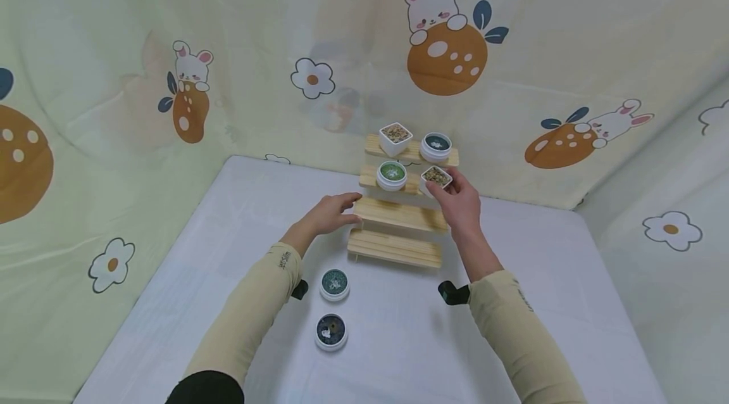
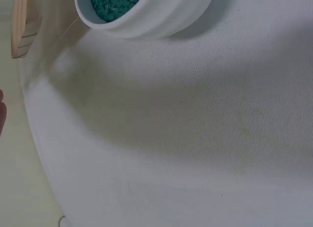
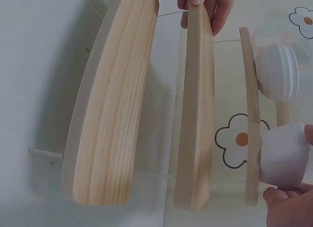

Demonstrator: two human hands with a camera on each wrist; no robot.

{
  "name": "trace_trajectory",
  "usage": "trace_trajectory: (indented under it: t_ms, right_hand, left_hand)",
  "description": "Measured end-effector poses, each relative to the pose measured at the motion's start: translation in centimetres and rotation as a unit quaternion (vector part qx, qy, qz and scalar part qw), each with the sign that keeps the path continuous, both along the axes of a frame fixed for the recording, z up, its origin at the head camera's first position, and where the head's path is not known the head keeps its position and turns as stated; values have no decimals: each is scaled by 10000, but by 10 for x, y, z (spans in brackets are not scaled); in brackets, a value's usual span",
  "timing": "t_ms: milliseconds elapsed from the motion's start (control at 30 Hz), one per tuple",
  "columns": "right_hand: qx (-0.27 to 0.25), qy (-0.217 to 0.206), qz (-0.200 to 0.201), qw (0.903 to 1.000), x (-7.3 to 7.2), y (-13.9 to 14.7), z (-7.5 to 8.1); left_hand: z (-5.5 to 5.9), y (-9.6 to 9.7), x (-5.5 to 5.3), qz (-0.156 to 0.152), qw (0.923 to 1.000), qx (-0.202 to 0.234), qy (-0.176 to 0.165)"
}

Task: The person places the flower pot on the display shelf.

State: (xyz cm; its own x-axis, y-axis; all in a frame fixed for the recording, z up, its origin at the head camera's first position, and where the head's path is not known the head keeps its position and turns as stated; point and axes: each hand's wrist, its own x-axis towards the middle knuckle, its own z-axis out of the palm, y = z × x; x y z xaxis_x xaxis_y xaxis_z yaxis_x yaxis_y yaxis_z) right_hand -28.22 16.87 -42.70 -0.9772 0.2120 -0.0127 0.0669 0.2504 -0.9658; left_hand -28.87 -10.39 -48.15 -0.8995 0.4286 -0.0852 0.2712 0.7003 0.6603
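Observation:
A tiered wooden display stand [image 1: 398, 213] with several planks stands near the back of the table. With thumb and fingers my right hand [image 1: 460, 204] grips a small white square pot [image 1: 436, 175] of brownish granules at the right end of the second plank from the top. In the right wrist view this square pot [image 3: 284, 156] meets the plank with its base. My left hand [image 1: 329, 213] holds the left end of the plank below, thumb and fingers on either side. Left of the gripped pot sits a round white pot [image 1: 392, 175] with green filling.
The top plank carries another square pot [image 1: 395, 138] and a round dark-filled pot [image 1: 436, 145]. On the white table [image 1: 398, 340], in front of the stand, are a teal-filled round pot [image 1: 334, 284] and a black-filled one [image 1: 331, 331]. A printed curtain [image 1: 256, 113] hangs close behind.

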Motion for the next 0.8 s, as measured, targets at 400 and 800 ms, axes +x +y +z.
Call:
trace_trajectory:
  t_ms: [400, 800]
  right_hand:
    - [206, 118, 48, 9997, 12, 8, -6]
    - [288, 97, 253, 9992, 45, 14, -9]
  left_hand:
    - [0, -1, 0, -25, 10000, 24, -24]
    - [-1, 0, 0, -49, 10000, 42, 1]
